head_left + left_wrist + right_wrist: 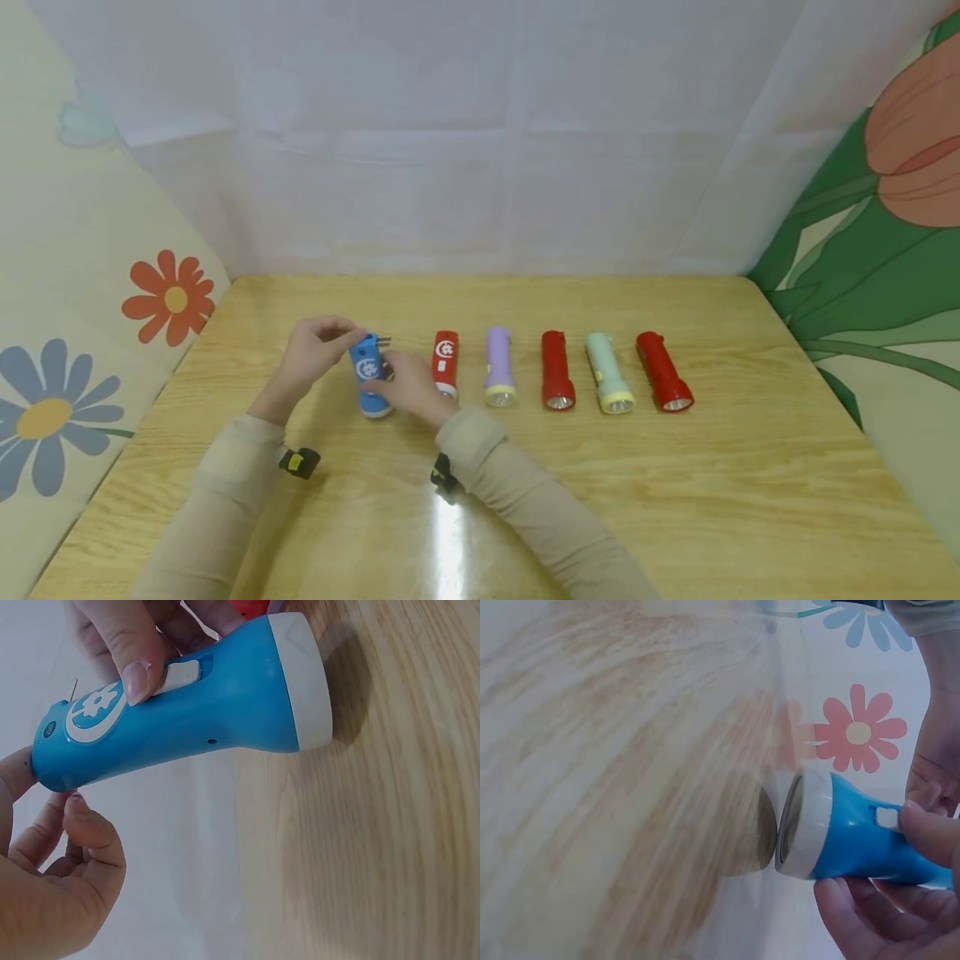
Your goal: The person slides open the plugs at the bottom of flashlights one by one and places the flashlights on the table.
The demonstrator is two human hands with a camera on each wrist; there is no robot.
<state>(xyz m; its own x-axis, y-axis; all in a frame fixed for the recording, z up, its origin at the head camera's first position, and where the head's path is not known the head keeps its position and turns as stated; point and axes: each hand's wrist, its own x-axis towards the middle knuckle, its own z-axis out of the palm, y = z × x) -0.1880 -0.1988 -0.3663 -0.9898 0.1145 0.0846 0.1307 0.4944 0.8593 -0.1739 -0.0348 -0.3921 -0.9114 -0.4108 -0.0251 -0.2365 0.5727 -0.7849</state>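
A blue flashlight with a white lens rim is held upright, lens end down, close over the tabletop. Two metal plug prongs stick out near its tail. My right hand grips the body from the right; in the left wrist view its thumb lies beside the white slide switch. At the tail end, my left hand pinches with its fingertips, the other fingers curled below. In the right wrist view the white lens rim nearly meets its own reflection.
To the right, a row of flashlights lies on the wooden table: a red one with a white emblem, a purple one, a red one, a mint one and another red one. A white cloth hangs behind.
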